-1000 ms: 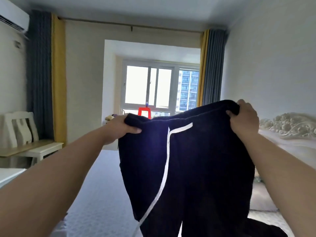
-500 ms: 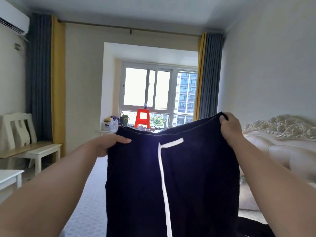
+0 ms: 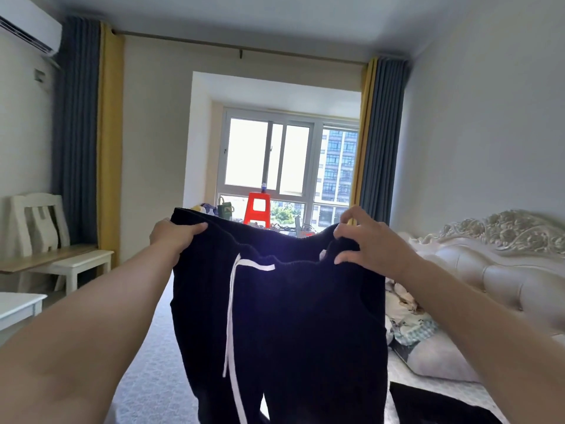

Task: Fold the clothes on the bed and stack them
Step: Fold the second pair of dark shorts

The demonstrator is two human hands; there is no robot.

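Holding dark trousers (image 3: 293,325) up in front of you by the waistband, you have both arms stretched out over the bed (image 3: 153,390). Your left hand (image 3: 174,237) grips the left end of the waistband, thumb on top. Your right hand (image 3: 367,243) pinches the right end with curled fingers. A white drawstring (image 3: 230,316) hangs down the front. Another dark garment (image 3: 428,405) lies on the bed at lower right, near a pillow (image 3: 440,362)

Two hands (image 3: 174,237) (image 3: 371,243), one black trousers (image 3: 290,316).
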